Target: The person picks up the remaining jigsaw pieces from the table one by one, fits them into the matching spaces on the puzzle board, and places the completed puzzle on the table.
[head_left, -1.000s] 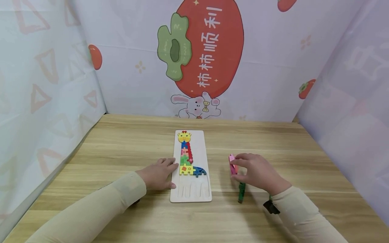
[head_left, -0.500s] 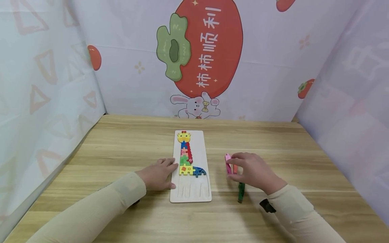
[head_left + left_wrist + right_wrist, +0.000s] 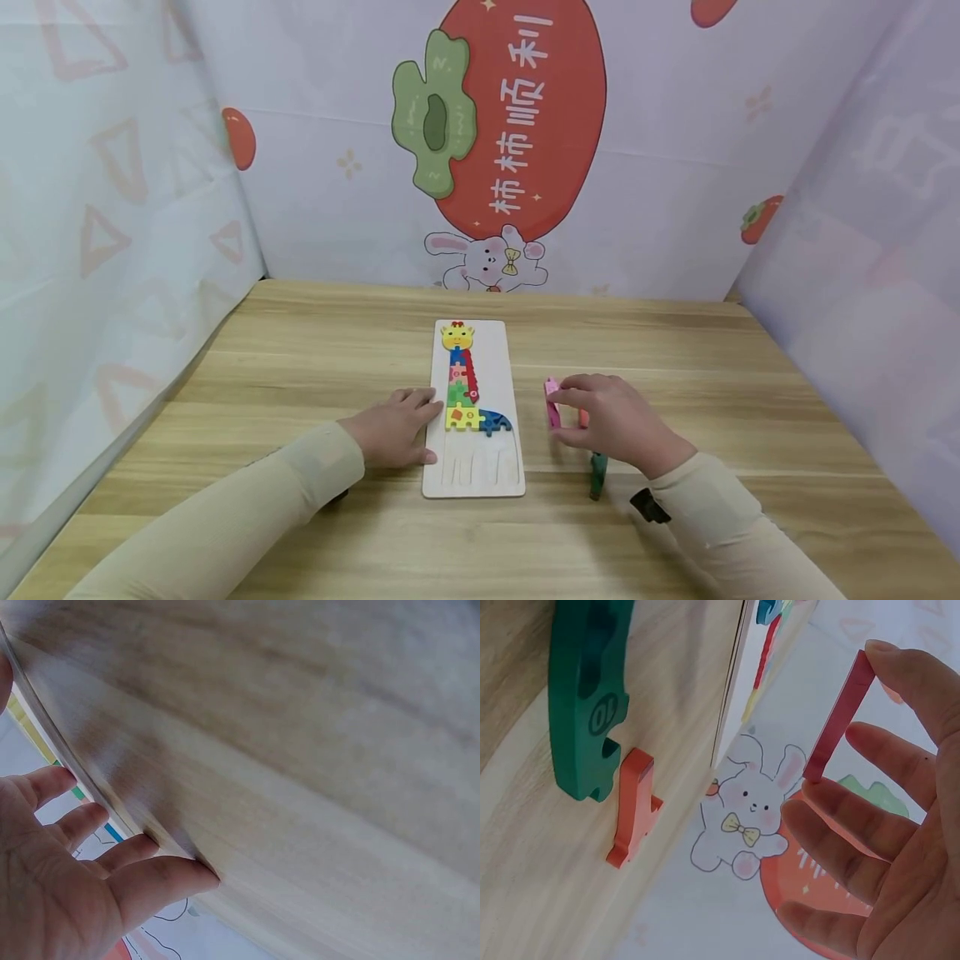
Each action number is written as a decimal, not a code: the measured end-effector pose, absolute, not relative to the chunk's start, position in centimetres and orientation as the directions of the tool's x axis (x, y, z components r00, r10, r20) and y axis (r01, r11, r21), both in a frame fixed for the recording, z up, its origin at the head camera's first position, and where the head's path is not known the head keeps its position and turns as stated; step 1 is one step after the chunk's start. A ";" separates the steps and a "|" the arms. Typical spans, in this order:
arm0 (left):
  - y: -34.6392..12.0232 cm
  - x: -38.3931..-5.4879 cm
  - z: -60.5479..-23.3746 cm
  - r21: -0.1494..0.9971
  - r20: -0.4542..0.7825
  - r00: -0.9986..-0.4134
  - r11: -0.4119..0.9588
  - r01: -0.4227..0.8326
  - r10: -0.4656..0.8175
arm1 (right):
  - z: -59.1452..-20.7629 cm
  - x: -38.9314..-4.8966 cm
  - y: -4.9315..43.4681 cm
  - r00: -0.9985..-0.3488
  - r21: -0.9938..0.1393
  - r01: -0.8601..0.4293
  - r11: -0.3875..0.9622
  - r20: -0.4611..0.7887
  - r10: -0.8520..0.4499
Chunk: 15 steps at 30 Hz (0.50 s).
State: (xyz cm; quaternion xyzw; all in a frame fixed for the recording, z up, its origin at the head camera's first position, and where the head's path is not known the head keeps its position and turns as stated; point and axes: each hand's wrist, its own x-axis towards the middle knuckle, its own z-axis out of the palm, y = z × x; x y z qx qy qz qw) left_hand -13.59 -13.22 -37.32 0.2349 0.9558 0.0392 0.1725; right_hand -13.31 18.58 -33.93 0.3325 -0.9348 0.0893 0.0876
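Note:
On the table lies a pale wooden puzzle board (image 3: 491, 367) with a giraffe's head (image 3: 457, 336) and several coloured neck and body pieces set in it. Bare grooves show at its near end. My left hand (image 3: 393, 429) rests against the board's left edge, fingers extended; the left wrist view has the fingertips right at that edge. To the right of the board, my right hand (image 3: 615, 421) pinches a pink puzzle piece (image 3: 840, 716) by its ends between thumb and finger, raised above the table. Its other fingers are loosely bent.
A green puzzle piece (image 3: 589, 697) marked 10 and an orange puzzle piece (image 3: 635, 806) stand on the wooden table (image 3: 300, 342) below the right hand. Printed cloth walls (image 3: 652, 208) enclose the table at the back and both sides.
My right hand has moved left toward the board with the pink puzzle piece, away from the orange and green ones. My left hand stays at the board's edge.

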 end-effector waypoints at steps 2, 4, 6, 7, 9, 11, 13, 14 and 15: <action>-13.2 -13.6 -37.4 0.157 -0.312 -0.830 0.887 0.434 0.462 | -33.9 -13.3 18.4 -0.756 -0.108 -0.645 0.756 0.231 -0.612; -13.2 -13.6 -37.4 0.159 -0.311 -0.831 0.887 0.434 0.462 | -33.9 -13.3 18.3 -0.749 -0.107 -0.653 0.749 0.239 -0.618; -13.2 -13.6 -37.4 0.159 -0.308 -0.830 0.886 0.436 0.464 | -33.9 -13.4 18.1 -0.744 -0.105 -0.658 0.746 0.243 -0.622; -13.2 -13.6 -37.5 0.161 -0.307 -0.830 0.885 0.436 0.465 | -33.9 -13.4 18.1 -0.742 -0.103 -0.660 0.744 0.244 -0.624; -13.2 -13.6 -37.5 0.161 -0.306 -0.831 0.885 0.437 0.465 | -33.9 -13.4 17.9 -0.739 -0.101 -0.663 0.742 0.246 -0.627; -13.3 -13.7 -37.5 0.160 -0.305 -0.831 0.885 0.437 0.465 | -33.9 -13.5 17.8 -0.737 -0.097 -0.665 0.741 0.248 -0.629; -13.3 -13.7 -37.6 0.160 -0.304 -0.831 0.885 0.438 0.466 | -33.8 -13.5 17.7 -0.737 -0.098 -0.665 0.740 0.250 -0.629; -13.3 -13.7 -37.6 0.160 -0.303 -0.831 0.884 0.439 0.467 | -33.8 -13.5 17.6 -0.738 -0.100 -0.664 0.741 0.248 -0.627; -13.3 -13.7 -37.6 0.158 -0.303 -0.831 0.884 0.439 0.467 | -33.7 -13.4 17.5 -0.740 -0.102 -0.662 0.742 0.245 -0.626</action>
